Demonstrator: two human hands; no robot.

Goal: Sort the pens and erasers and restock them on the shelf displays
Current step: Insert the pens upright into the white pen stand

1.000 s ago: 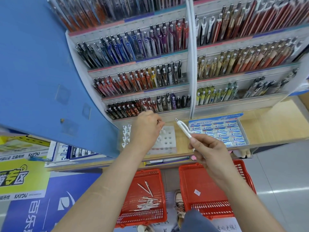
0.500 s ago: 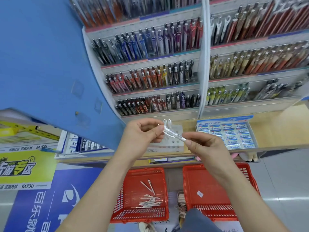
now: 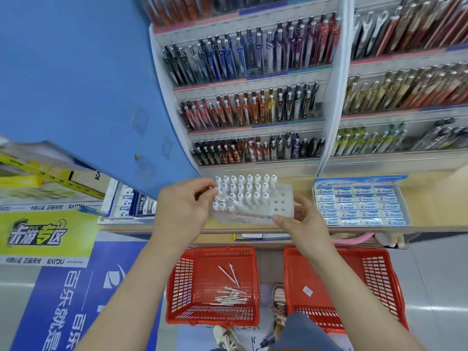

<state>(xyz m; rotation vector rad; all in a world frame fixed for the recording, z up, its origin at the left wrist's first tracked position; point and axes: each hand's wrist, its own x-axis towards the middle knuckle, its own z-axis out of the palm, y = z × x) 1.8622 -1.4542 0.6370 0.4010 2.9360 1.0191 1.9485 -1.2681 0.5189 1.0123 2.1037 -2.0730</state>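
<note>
- The left hand (image 3: pixel 184 211) pinched a white pen (image 3: pixel 229 198), apparently, over the holed pen rack (image 3: pixel 255 201) on the shelf.
- The right hand (image 3: pixel 301 224) steadied its corner, fingers loosely curled.
- Best: seat the tip squarely in an empty hole.

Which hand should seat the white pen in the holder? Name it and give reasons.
Left. The left hand pinches the white pen directly over the holder, near its empty holes; the right hand seems only to steady the holder's front edge.

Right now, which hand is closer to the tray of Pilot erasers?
Right. The right hand is just left of the eraser tray, close to its edge. The left hand is farther left, beyond the white pen holder.
</note>
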